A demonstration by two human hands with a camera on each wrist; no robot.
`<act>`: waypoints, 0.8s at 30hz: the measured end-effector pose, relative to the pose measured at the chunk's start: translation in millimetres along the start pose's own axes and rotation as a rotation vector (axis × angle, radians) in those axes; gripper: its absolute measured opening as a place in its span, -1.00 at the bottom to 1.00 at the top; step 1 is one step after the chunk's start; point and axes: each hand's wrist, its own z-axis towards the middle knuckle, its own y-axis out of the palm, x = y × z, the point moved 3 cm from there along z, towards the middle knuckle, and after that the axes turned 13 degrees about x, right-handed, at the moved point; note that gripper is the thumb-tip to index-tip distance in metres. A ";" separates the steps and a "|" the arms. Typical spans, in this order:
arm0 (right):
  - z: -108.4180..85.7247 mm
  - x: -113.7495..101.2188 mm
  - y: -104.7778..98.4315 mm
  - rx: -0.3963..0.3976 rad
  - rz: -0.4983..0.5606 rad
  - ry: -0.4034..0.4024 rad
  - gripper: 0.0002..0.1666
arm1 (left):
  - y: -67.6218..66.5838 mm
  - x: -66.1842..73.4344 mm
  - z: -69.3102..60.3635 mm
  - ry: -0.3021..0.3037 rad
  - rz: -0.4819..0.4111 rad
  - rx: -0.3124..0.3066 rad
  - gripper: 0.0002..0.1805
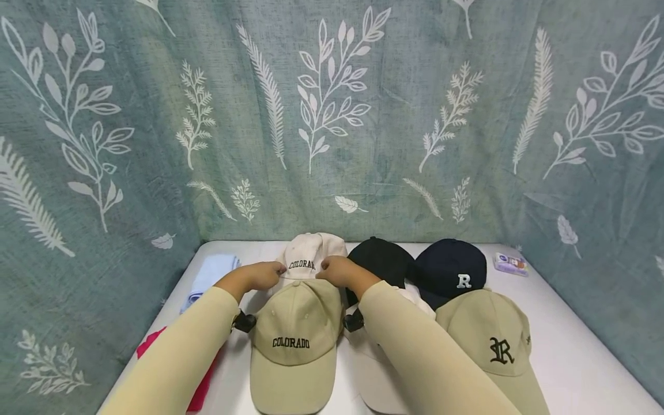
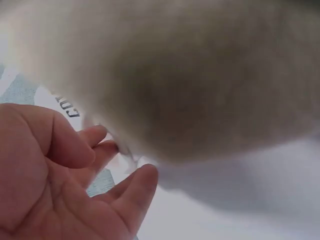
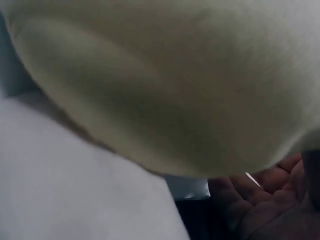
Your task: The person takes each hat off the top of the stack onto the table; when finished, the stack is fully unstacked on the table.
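Note:
A cream cap lettered COLORADO sits at the back of the white table, near the curtain. My left hand pinches its left side low down, and my right hand grips its right side. Directly in front, a khaki COLORADO cap lies with its brim toward me and hides the cream cap's brim. In the left wrist view that nearer cap's blurred fabric covers much of the picture, beside my curved fingers. The right wrist view is mostly filled by khaki fabric, with my palm dim at the lower right.
Right of the cream cap are a black cap and a navy cap with an R. A khaki R cap and a pale cap are nearer. Blue cloth, red cloth and a small packet also lie there.

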 end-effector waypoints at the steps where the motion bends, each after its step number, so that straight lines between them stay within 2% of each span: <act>1: -0.4 0.6 0.2 -0.016 0.017 0.013 -0.51 | -0.5 0.1 -0.7 -0.004 -0.007 -0.004 -0.38; 6: -1.6 5.1 0.1 -0.080 0.066 0.043 -0.42 | -2.7 0.3 -3.5 -0.003 0.018 -0.018 -0.47; 12: -0.4 9.4 -5.3 -0.140 0.073 0.030 -0.50 | -6.4 1.1 -7.3 0.001 0.075 -0.051 -0.59; 19: -4.3 14.0 -7.0 -0.158 0.085 0.029 -0.61 | -9.6 2.6 -12.9 0.008 0.129 -0.101 -0.65; 24: -10.3 17.6 -8.9 -0.140 0.116 0.044 -0.55 | -7.2 2.9 -13.2 0.032 0.142 -0.070 -0.64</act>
